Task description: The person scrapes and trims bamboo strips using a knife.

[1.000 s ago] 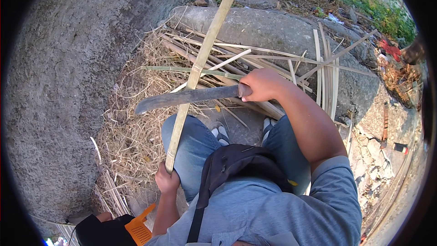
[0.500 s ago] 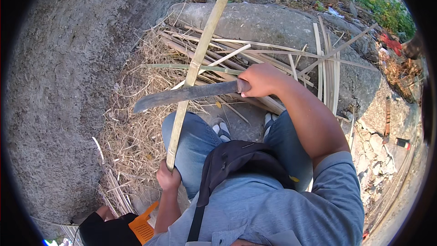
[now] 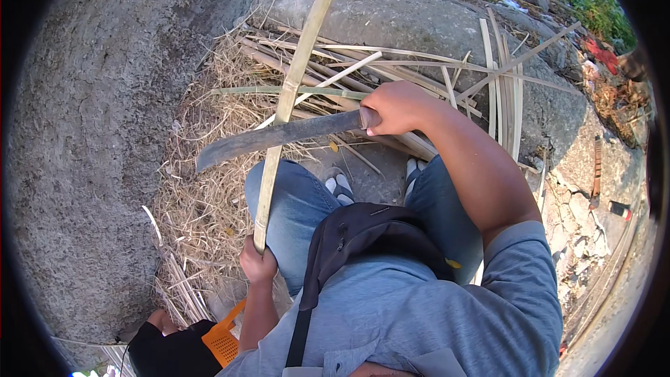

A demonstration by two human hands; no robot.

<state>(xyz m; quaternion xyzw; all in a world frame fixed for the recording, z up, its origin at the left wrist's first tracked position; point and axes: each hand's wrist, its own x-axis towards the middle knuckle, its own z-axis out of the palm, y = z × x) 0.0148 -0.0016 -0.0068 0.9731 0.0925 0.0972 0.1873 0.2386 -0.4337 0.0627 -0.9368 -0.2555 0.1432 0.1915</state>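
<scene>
At mid-frame | right hand (image 3: 396,108) gripped machete (image 3: 276,137) | left hand (image 3: 258,264) clenched bamboo strip (image 3: 287,99) low, likely best hold | looked light, stiff

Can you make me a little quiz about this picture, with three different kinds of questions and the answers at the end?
1. Which hand grips the machete?
2. True or false: the left hand holds the near end of a bamboo strip.
3. What colour is the crossbody bag? (a) red (b) black (c) yellow

Key: 1. The right hand. 2. True. 3. b.
</scene>
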